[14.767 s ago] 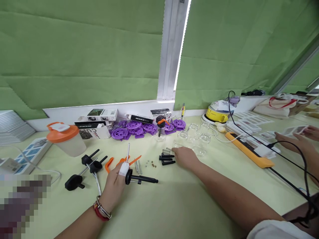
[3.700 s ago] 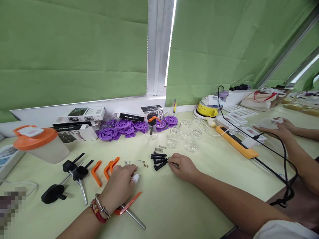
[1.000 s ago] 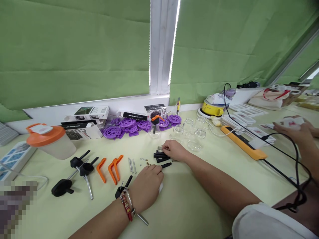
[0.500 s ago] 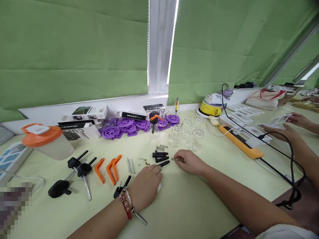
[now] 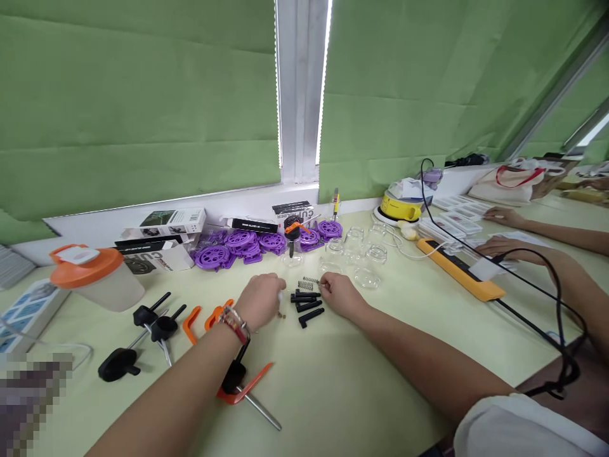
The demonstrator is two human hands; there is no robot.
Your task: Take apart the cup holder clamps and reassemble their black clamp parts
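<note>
My left hand (image 5: 261,299) is closed over the table's middle, fingers curled downward beside a few tiny brass-coloured pieces (image 5: 282,315). A small whitish bit shows at its fingertips, too small to name. My right hand (image 5: 343,294) pinches a small metal spring at the right end of several springs (image 5: 305,285). Between the hands lie several black plastic handle pieces (image 5: 310,317). Nearest me, below my left forearm, is a black mechanism with a metal rod (image 5: 262,409) and an orange lever (image 5: 259,377). Orange levers (image 5: 191,324) are partly covered by my left hand.
Black parts with rods (image 5: 164,327) and an orange-lidded cup (image 5: 107,289) stand left. Purple plastic parts (image 5: 240,241), boxes (image 5: 174,219) and glass jars (image 5: 366,276) line the back. Right are an orange power strip (image 5: 457,270), a black cable and another person's hands (image 5: 507,244).
My left hand has lifted off the black handle pieces and moved left and away from me. My right hand has carried a spring up to the other springs. The other person's hands have lowered.
</note>
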